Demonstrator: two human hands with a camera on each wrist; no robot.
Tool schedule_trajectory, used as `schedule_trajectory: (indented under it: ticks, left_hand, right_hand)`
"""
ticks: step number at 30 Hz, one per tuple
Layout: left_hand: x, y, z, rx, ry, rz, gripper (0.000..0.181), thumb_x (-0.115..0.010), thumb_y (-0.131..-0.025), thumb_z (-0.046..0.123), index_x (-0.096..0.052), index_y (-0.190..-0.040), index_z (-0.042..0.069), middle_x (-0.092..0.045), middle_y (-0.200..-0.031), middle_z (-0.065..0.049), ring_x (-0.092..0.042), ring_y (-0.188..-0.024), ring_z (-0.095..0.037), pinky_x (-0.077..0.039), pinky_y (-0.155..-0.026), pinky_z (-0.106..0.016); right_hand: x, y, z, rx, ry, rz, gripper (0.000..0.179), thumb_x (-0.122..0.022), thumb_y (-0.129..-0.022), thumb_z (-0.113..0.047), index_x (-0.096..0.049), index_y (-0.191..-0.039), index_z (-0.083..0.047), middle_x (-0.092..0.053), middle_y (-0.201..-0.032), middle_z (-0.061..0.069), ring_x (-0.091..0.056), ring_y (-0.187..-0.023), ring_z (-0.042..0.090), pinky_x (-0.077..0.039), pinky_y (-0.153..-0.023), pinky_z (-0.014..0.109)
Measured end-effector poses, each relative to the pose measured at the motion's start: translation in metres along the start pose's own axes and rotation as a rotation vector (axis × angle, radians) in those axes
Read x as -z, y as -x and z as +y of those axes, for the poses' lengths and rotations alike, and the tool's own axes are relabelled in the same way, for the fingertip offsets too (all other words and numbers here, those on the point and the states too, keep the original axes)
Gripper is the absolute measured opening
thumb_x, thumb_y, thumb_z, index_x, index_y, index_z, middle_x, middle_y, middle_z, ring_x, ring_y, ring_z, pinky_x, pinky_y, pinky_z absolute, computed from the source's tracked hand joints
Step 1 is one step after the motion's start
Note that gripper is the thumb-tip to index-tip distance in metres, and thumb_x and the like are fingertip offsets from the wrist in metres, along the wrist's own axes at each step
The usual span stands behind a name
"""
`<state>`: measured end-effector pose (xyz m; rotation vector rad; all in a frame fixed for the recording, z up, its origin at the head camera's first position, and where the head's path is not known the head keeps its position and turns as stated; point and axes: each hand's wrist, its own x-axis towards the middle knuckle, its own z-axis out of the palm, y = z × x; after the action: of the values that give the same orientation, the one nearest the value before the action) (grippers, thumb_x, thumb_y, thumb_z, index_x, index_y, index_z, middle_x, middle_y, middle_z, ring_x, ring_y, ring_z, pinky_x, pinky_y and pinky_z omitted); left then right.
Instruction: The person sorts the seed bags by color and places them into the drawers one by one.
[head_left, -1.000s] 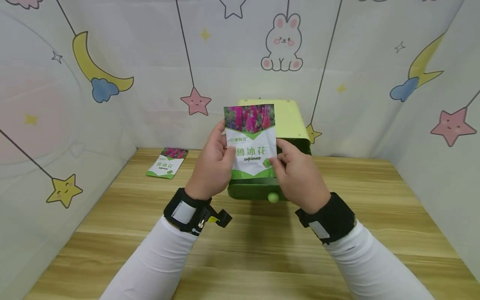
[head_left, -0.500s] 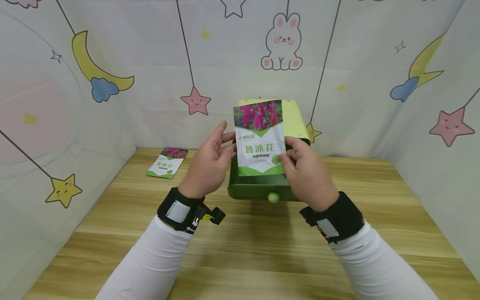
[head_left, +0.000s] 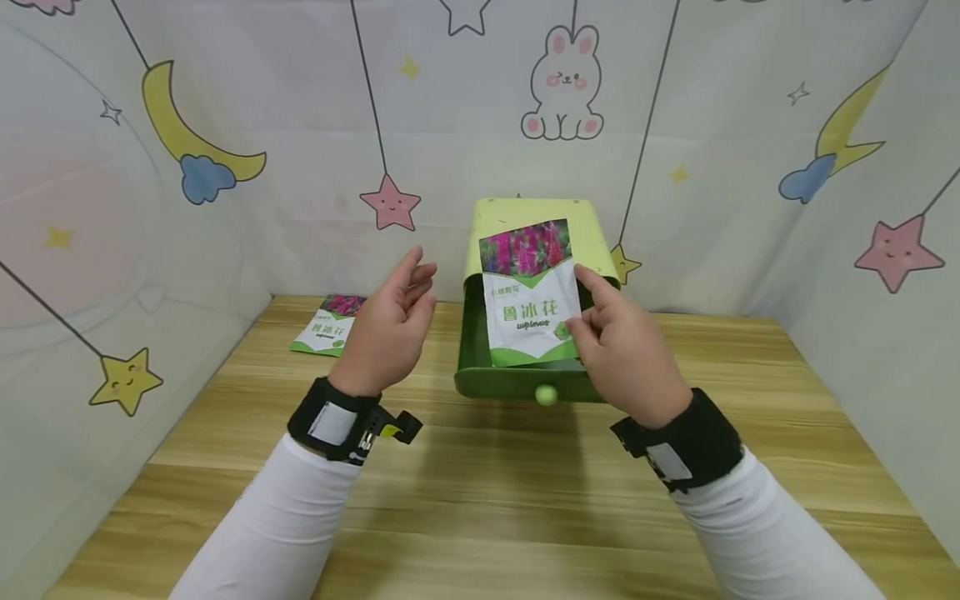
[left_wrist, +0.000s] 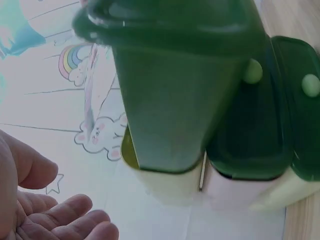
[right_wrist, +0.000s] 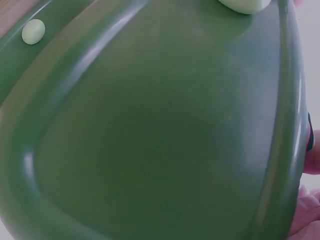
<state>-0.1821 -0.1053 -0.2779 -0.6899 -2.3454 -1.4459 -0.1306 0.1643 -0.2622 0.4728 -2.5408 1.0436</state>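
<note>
In the head view my right hand (head_left: pixel 626 350) pinches the right edge of a lupine seed packet (head_left: pixel 528 292), white and green with pink flowers on top. The packet tilts slightly over a pulled-out green drawer (head_left: pixel 495 382) and hides part of its inside. My left hand (head_left: pixel 386 325) is off to the left of the packet, fingers extended and holding nothing. Its relaxed fingers also show in the left wrist view, beside the drawer's outer wall (left_wrist: pixel 165 110). The drawer front (right_wrist: pixel 160 130) fills most of the right wrist view, with only bits of my right hand (right_wrist: pixel 306 212) visible.
A second, matching packet (head_left: pixel 326 325) lies on the wooden table at the left, partly behind my left hand. The pale yellow cabinet (head_left: pixel 483 218) stands against the patterned cloth. Below the pulled-out drawer are two closed drawers, a middle one (left_wrist: pixel 250 130) and a lower one (left_wrist: pixel 307 125).
My left hand has let go of the packet and moved left, away from it. My right hand has shifted right with the packet, which is now lower and tilted.
</note>
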Motion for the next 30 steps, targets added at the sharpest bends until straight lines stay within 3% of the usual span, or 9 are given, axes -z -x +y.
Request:
schedule_trajectory:
  ticks: [5,9,11,14,16,20,28,30]
  left_hand:
    - [0.01,0.001,-0.013,0.037,-0.111,0.013,0.059,-0.046,-0.099,0.026,-0.018,-0.15,0.018,-0.04,-0.143,-0.002,-0.032,-0.126,-0.006,-0.035,-0.103,-0.038]
    - [0.02,0.001,-0.027,0.085,-0.225,0.012,0.064,-0.046,-0.098,0.034,-0.015,-0.151,0.018,-0.036,-0.145,-0.003,-0.029,-0.128,-0.009,-0.039,-0.1,-0.043]
    - [0.025,0.001,-0.035,0.111,-0.282,0.013,0.065,-0.046,-0.098,0.036,-0.013,-0.151,0.018,-0.036,-0.146,-0.004,-0.032,-0.127,-0.015,-0.048,-0.088,-0.044]
    - [0.032,0.002,-0.05,0.159,-0.335,0.008,0.067,-0.045,-0.098,0.039,-0.011,-0.152,0.018,-0.034,-0.147,-0.007,-0.037,-0.124,-0.024,-0.05,-0.077,-0.047]
    - [0.036,0.002,-0.06,0.189,-0.36,0.002,0.069,-0.044,-0.097,0.041,-0.01,-0.152,0.017,-0.033,-0.147,-0.01,-0.038,-0.123,-0.028,-0.049,-0.079,-0.049]
    - [0.043,0.003,-0.076,0.235,-0.393,-0.015,0.073,-0.044,-0.097,0.046,-0.008,-0.152,0.013,-0.032,-0.147,-0.015,-0.034,-0.126,-0.03,-0.038,-0.097,-0.055]
    - [0.054,0.005,-0.097,0.304,-0.453,-0.029,0.077,-0.043,-0.095,0.051,-0.009,-0.152,0.011,-0.028,-0.148,-0.018,-0.031,-0.127,-0.033,-0.033,-0.101,-0.056]
    - [0.057,0.006,-0.101,0.33,-0.466,-0.038,0.077,-0.042,-0.096,0.051,-0.008,-0.151,0.009,-0.025,-0.149,-0.019,-0.027,-0.129,-0.033,-0.03,-0.103,-0.056]
  right_hand:
    - [0.0,0.002,0.001,0.002,0.024,-0.003,0.055,-0.053,-0.095,-0.01,-0.034,-0.146,-0.012,-0.044,-0.056,0.001,-0.031,-0.04,0.012,-0.026,-0.037,0.025]
    - [0.0,0.004,0.003,-0.005,0.062,-0.005,0.047,-0.051,-0.095,-0.011,-0.042,-0.141,-0.01,-0.035,-0.054,-0.001,-0.028,-0.04,0.011,-0.024,-0.036,0.023]
    - [0.0,0.006,0.004,0.001,0.086,-0.006,0.045,-0.051,-0.095,-0.01,-0.044,-0.139,-0.008,-0.034,-0.054,-0.002,-0.028,-0.039,0.01,-0.024,-0.036,0.023]
    - [0.0,0.007,0.006,0.019,0.108,-0.006,0.044,-0.05,-0.094,-0.009,-0.046,-0.137,-0.005,-0.034,-0.053,-0.003,-0.027,-0.039,0.009,-0.024,-0.036,0.023]
    - [0.0,0.008,0.007,0.027,0.111,-0.011,0.043,-0.05,-0.094,-0.009,-0.046,-0.137,-0.004,-0.034,-0.052,-0.003,-0.027,-0.038,0.009,-0.024,-0.036,0.023]
    - [0.0,0.01,0.007,0.035,0.107,-0.023,0.043,-0.051,-0.094,-0.009,-0.047,-0.136,-0.002,-0.034,-0.051,-0.004,-0.026,-0.037,0.009,-0.024,-0.036,0.024]
    - [0.001,0.008,0.011,0.004,0.111,-0.078,0.041,-0.049,-0.093,-0.009,-0.049,-0.132,0.002,-0.036,-0.047,-0.003,-0.024,-0.036,0.009,-0.023,-0.036,0.023]
    - [0.001,0.007,0.011,-0.01,0.115,-0.1,0.034,-0.048,-0.093,-0.01,-0.058,-0.123,0.003,-0.042,-0.048,-0.001,-0.023,-0.036,0.01,-0.022,-0.036,0.023]
